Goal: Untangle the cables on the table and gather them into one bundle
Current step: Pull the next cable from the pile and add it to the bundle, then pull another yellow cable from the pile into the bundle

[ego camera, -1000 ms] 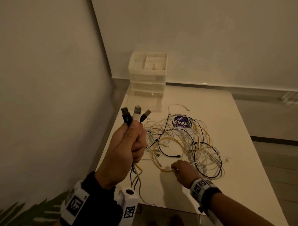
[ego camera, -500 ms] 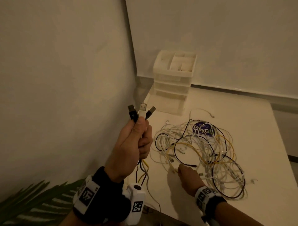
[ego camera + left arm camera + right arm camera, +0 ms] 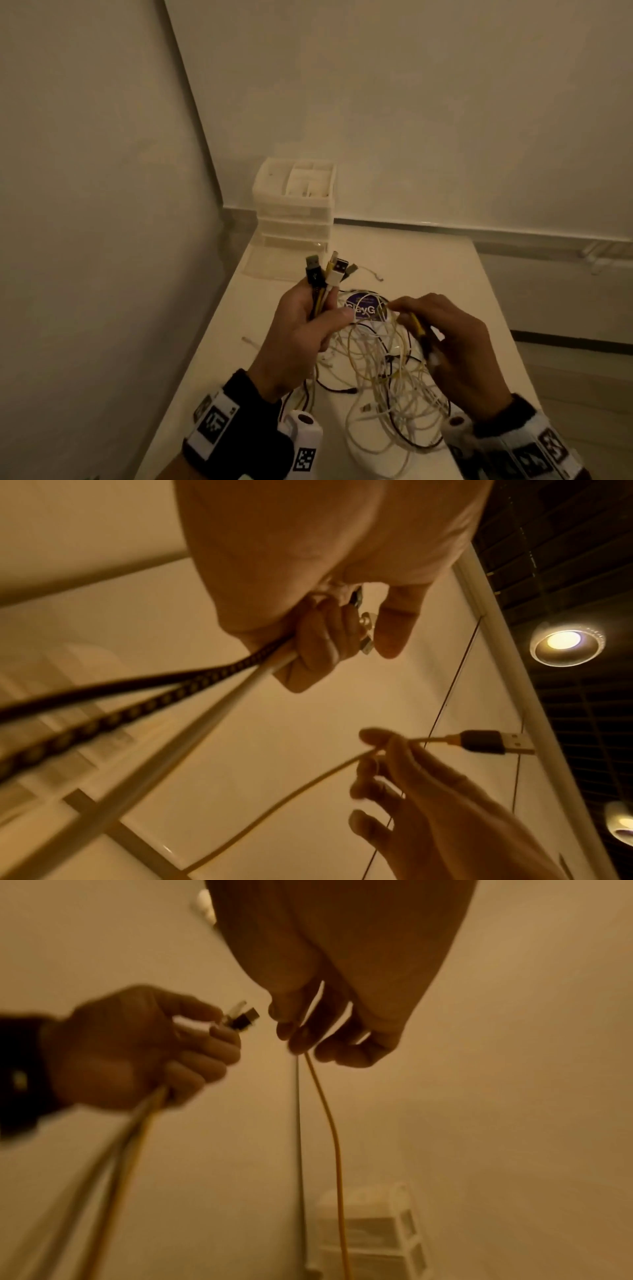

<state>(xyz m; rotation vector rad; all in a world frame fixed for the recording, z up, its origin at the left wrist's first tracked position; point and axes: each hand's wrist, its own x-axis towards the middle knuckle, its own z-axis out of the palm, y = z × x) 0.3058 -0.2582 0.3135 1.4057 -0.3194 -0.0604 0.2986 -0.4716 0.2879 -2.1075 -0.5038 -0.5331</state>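
My left hand (image 3: 308,329) is raised over the table (image 3: 445,274) and grips several cable ends, their USB plugs (image 3: 329,270) sticking up above the fist. In the left wrist view a braided black cable (image 3: 137,696) and a white cable (image 3: 205,723) run out of that fist. My right hand (image 3: 442,342) is lifted beside it and pinches a yellow cable (image 3: 418,323) just behind its dark USB plug (image 3: 486,741). The yellow cable (image 3: 329,1115) hangs down from the right fingers. A tangle of white, yellow and black cables (image 3: 387,387) lies on the table beneath both hands.
A white drawer organiser (image 3: 294,202) stands at the table's far left corner against the wall. A round purple sticker (image 3: 363,306) lies under the tangle. One thin white cable end (image 3: 373,274) lies apart behind the pile. The table's left edge borders a wall.
My right hand has lifted off the table with the yellow cable and come up beside the left hand. The left hand kept its grip on the plugs.
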